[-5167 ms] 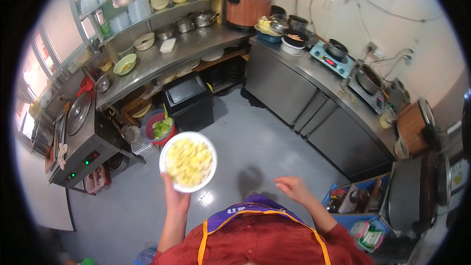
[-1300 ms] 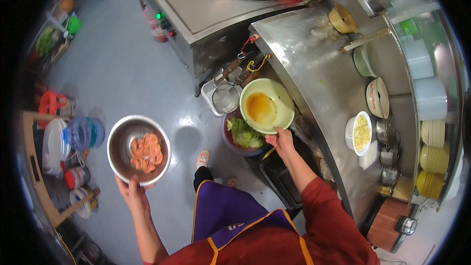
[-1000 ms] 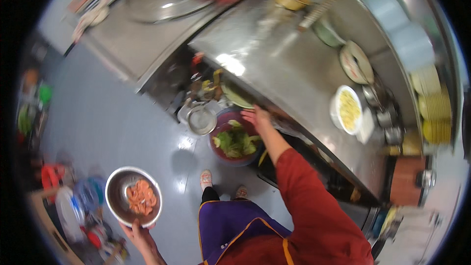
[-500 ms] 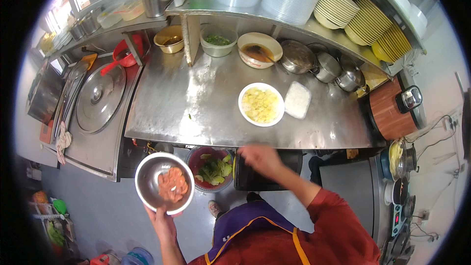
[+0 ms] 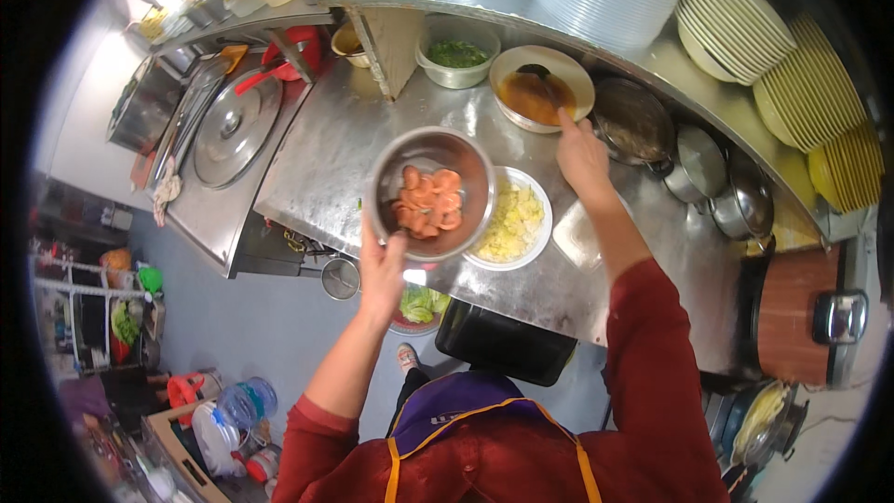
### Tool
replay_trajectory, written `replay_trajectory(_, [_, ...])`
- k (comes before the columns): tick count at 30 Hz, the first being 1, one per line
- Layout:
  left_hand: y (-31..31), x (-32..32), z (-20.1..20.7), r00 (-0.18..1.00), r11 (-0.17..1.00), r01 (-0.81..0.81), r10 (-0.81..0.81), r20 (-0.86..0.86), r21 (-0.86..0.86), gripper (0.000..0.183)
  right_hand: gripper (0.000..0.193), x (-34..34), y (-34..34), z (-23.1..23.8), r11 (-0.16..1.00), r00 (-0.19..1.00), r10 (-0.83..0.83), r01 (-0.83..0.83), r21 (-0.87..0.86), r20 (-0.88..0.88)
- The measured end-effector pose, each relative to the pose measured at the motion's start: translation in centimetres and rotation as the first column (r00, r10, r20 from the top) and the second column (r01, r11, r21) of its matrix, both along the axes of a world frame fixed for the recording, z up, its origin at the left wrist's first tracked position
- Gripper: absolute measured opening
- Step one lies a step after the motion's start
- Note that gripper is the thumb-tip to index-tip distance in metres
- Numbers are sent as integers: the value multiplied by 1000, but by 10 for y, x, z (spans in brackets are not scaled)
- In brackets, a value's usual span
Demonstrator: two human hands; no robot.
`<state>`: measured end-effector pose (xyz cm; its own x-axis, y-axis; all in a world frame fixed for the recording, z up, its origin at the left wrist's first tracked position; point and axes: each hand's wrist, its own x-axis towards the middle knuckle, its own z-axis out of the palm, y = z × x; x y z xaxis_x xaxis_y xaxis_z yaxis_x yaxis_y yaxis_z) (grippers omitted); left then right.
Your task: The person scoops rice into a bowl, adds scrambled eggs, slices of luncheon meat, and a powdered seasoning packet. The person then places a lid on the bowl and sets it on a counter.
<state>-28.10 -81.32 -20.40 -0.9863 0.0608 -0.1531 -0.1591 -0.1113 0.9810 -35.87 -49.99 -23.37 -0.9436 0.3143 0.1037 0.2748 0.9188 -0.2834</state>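
Gripped by left hand (image 5: 382, 272) at near edge: round metal bowl (image 5: 476, 166), smooth-walled; flat orange slices (image 5: 430, 201) inside. Dark ladle (image 5: 535, 71) touched by right hand (image 5: 585, 160), closure unclear.

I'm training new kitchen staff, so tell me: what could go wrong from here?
The steel bowl of orange slices could tip, since only the left hand supports it. The right hand, at the near rim of the cream bowl of brown liquid, might jolt and slop it. The steel bowl could also bump the white bowl, which it partly hides in this view.
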Motion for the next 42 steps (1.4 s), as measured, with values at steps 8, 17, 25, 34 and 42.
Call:
replay_trajectory(8, [31, -28, 13, 998, 998, 54, -54, 28, -15, 54, 36, 129, 18, 49, 782, 934, 173, -323, -532, -313])
replay_trajectory(17, [48, -22, -14, 906, 929, -96, -66, -417, -357, 74, 38, 156, -29, 35, 747, 904, 329, -427, -510, -274])
replay_trajectory(25, [54, -14, -23, 791, 828, -242, -133, -597, -505, 75, 42, 166, -21, 17, 831, 852, 431, -503, -238, -297])
replay_trajectory(34, [57, -13, -41, 659, 687, -425, -210, -722, -589, 78, 39, 174, -9, 19, 807, 890, 404, -456, -376, -212])
replay_trajectory(42, [57, -12, -55, 618, 669, -480, -202, -760, -568, 75, 41, 170, -13, 12, 828, 861, 459, -504, -245, -220])
